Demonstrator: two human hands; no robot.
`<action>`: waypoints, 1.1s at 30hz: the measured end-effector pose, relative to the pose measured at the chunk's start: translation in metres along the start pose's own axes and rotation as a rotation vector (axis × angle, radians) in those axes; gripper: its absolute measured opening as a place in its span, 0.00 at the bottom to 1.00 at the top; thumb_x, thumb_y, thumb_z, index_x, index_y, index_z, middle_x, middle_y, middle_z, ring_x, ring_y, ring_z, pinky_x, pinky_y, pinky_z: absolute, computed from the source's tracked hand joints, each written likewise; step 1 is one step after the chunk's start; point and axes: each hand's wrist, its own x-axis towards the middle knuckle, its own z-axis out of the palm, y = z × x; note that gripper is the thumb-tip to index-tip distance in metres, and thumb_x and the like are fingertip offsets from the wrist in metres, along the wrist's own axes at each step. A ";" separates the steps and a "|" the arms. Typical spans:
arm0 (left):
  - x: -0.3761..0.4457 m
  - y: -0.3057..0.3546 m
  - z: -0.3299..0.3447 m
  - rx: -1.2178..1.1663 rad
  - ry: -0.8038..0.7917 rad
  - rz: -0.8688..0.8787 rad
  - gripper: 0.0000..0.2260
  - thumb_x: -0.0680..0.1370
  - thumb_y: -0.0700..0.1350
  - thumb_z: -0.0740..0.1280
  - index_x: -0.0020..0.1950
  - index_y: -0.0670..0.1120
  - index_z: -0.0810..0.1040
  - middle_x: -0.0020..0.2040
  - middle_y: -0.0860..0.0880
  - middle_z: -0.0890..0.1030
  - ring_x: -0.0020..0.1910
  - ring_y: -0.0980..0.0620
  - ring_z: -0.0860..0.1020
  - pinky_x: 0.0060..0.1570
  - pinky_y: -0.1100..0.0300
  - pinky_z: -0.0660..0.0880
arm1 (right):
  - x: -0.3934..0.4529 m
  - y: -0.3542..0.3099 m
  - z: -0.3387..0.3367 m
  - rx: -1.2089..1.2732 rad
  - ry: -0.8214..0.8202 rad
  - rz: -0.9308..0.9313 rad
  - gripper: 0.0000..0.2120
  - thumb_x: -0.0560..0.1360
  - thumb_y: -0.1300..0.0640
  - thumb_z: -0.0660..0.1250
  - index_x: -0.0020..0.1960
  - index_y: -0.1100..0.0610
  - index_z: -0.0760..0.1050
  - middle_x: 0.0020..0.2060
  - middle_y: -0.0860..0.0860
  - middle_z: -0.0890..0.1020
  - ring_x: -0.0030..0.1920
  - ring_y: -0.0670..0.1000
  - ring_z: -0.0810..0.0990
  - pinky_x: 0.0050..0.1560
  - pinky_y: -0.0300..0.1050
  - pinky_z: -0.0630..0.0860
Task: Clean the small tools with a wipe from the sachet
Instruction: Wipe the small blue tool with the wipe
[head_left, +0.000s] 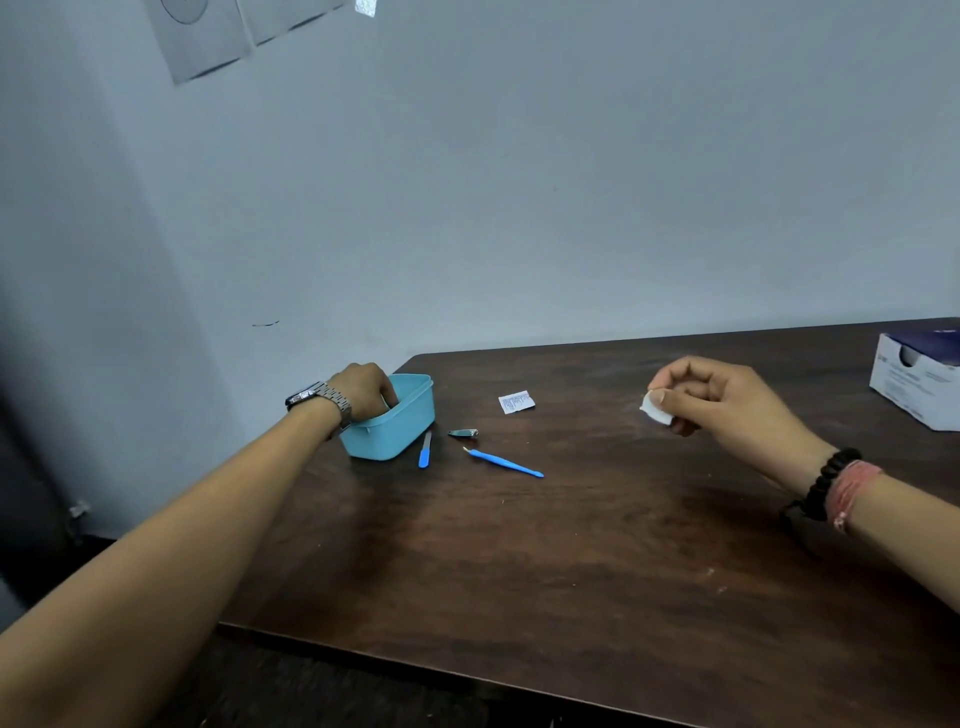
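Single head-worn wide-angle view, looking forward and down from above the near edge of the dark wooden table (597, 545); faces the grey wall (519, 182) beyond the table's far edge. Close enough that both forearms enter from the lower corners; table's left corner in frame, its right side cut off.

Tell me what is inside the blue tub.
The left hand reaches into the blue tub, fingers below the rim. The near wall and the hand cover the inside, so whether the fingers hold anything, or what else lies there, cannot be seen.

Left hand (363, 387) fingers hidden inside blue tub (410, 415) — contents unseen.
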 end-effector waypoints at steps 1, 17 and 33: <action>0.000 0.001 -0.001 -0.001 0.019 -0.003 0.11 0.76 0.42 0.66 0.55 0.50 0.83 0.59 0.45 0.81 0.54 0.47 0.78 0.45 0.59 0.73 | 0.000 0.000 0.000 -0.003 -0.006 0.000 0.04 0.76 0.60 0.70 0.43 0.54 0.80 0.33 0.52 0.84 0.31 0.46 0.80 0.34 0.35 0.77; -0.035 0.022 -0.011 0.517 0.123 0.857 0.09 0.77 0.46 0.66 0.56 0.54 0.78 0.54 0.57 0.79 0.56 0.53 0.72 0.51 0.59 0.69 | 0.000 0.000 0.002 0.005 -0.023 -0.018 0.05 0.76 0.61 0.70 0.42 0.53 0.80 0.32 0.52 0.84 0.31 0.47 0.80 0.34 0.35 0.78; -0.032 0.035 0.013 0.483 0.007 0.984 0.07 0.81 0.47 0.59 0.54 0.52 0.76 0.54 0.54 0.78 0.56 0.53 0.71 0.54 0.60 0.64 | 0.000 0.002 0.002 0.012 -0.042 -0.016 0.03 0.76 0.61 0.70 0.44 0.55 0.80 0.30 0.51 0.83 0.30 0.45 0.79 0.34 0.35 0.77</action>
